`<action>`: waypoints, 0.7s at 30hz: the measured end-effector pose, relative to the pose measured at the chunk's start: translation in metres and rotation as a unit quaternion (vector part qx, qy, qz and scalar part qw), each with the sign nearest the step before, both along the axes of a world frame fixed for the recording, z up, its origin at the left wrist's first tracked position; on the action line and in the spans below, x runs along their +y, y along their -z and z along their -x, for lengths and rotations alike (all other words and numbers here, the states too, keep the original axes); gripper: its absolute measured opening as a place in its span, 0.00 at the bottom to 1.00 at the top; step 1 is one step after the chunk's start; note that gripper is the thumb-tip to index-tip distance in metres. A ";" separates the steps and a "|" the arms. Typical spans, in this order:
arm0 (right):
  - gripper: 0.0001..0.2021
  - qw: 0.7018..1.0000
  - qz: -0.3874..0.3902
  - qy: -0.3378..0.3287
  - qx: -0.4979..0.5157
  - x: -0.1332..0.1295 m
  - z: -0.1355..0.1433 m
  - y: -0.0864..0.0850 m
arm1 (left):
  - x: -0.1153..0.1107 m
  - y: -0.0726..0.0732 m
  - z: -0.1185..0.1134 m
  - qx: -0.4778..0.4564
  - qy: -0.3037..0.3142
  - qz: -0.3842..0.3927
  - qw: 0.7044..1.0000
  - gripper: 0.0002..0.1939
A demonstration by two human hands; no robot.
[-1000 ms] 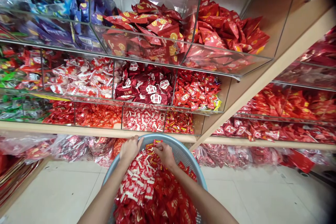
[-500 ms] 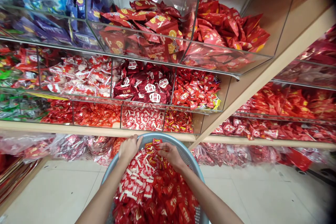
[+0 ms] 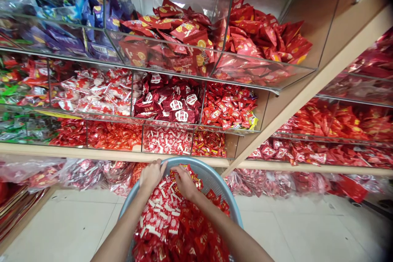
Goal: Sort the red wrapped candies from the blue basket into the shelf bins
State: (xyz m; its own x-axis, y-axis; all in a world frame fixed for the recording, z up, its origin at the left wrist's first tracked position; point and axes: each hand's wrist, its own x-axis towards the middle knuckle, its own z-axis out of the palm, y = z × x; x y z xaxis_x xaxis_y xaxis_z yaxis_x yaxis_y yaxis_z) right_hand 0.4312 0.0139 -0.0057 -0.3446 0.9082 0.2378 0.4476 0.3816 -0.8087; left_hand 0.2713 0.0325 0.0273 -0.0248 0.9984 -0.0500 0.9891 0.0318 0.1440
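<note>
A blue-grey plastic basket [image 3: 229,194] with perforated walls is heaped with wrapped candies. Red-and-white candies [image 3: 159,213] fill its left side, and plain red packets [image 3: 199,235] lie to the right and front. Small red-and-gold candies [image 3: 193,174] sit near the far rim. My left hand [image 3: 152,177] grips the far left rim, its fingertips partly hidden. Bent over the candies at the far side is my right hand [image 3: 184,182], thumb and fingers apart, touching the pile. I make out nothing held in it.
Shelves with clear bins of candy stand ahead, with maroon packets [image 3: 176,102] and large red packets [image 3: 187,32] among them. The shelf's wooden lower edge [image 3: 92,152] is close behind the basket. Stuffed plastic bags [image 3: 86,174] line the tiled floor [image 3: 82,213] below.
My right hand has moved left across the candies, closer to my left hand. More of the red-and-gold candies show to its right. My left hand stays at the rim.
</note>
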 end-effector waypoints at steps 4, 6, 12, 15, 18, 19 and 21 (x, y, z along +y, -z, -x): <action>0.20 1.000 -0.024 -0.016 -0.008 -0.001 0.003 -0.002 | 0.000 -0.001 0.000 0.002 -0.003 0.006 1.000 0.30; 0.18 0.999 -0.038 -0.014 -0.009 -0.003 -0.001 -0.008 | 0.000 -0.001 0.000 0.002 -0.002 0.007 1.000 0.30; 0.16 0.994 -0.108 0.008 -0.021 0.002 -0.037 -0.036 | 0.001 0.002 0.002 0.010 0.007 -0.006 1.000 0.31; 0.15 0.986 -0.133 0.065 -0.073 0.019 -0.067 -0.049 | 0.001 0.003 0.002 0.010 0.008 0.000 1.000 0.31; 0.14 0.969 -0.118 0.148 -0.160 0.044 -0.097 -0.057 | 0.002 0.003 0.002 0.009 0.003 0.005 1.000 0.31; 0.14 0.957 -0.111 0.180 -0.199 0.054 -0.105 -0.058 | 0.002 0.003 0.002 0.009 0.002 0.004 1.000 0.31; 0.15 0.927 -0.082 0.228 -0.288 0.071 -0.117 -0.058 | 0.001 0.003 0.001 0.009 0.000 0.000 1.000 0.30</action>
